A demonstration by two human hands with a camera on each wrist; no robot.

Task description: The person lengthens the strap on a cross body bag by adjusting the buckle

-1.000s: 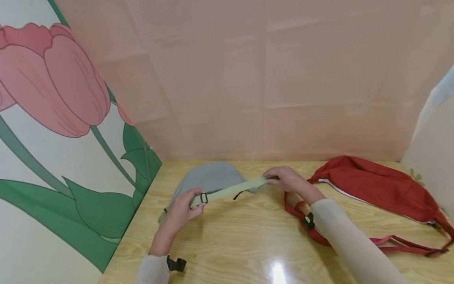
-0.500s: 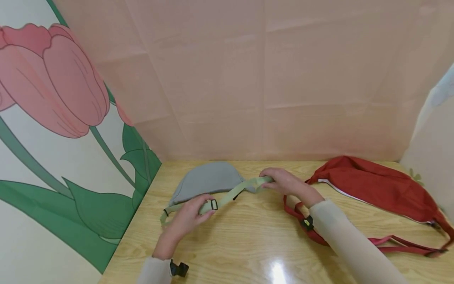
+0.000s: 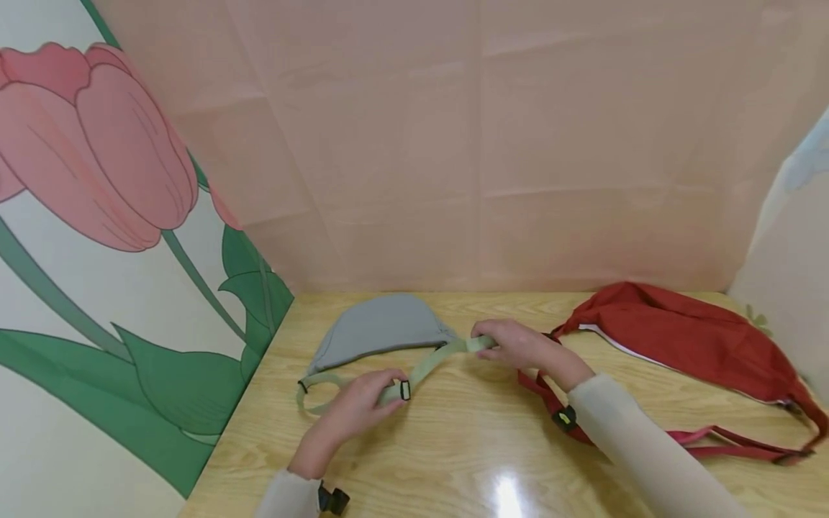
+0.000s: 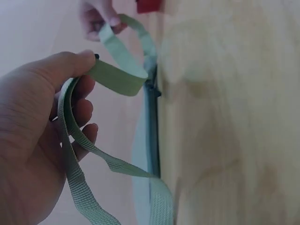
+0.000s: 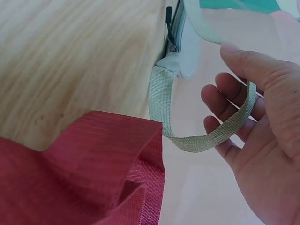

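A grey waist bag (image 3: 382, 327) lies on the table, its pale green strap (image 3: 424, 368) reaching toward the front. My left hand (image 3: 363, 403) pinches that strap beside a black slider buckle (image 3: 405, 390). Farther right, my right hand (image 3: 514, 345) pinches another stretch of the strap, near the bag's right end. Between the hands the strap bends and hangs slack. In the left wrist view a loop of strap (image 4: 77, 187) passes by the left fingers. From the right wrist, the bag's dark zip pull (image 5: 169, 18) shows, with strap curving under the right fingers.
A red waist bag (image 3: 686, 338) lies on the right of the wooden table (image 3: 466, 446). Its red strap and black buckle (image 3: 565, 418) run beneath the right forearm. Behind stands a beige covered wall (image 3: 388, 144); a tulip mural (image 3: 129, 165) is at left.
My left hand has moved right and toward the front edge, along with the slider buckle. The strap between the hands went from nearly straight to slack. My right hand has come slightly lower.
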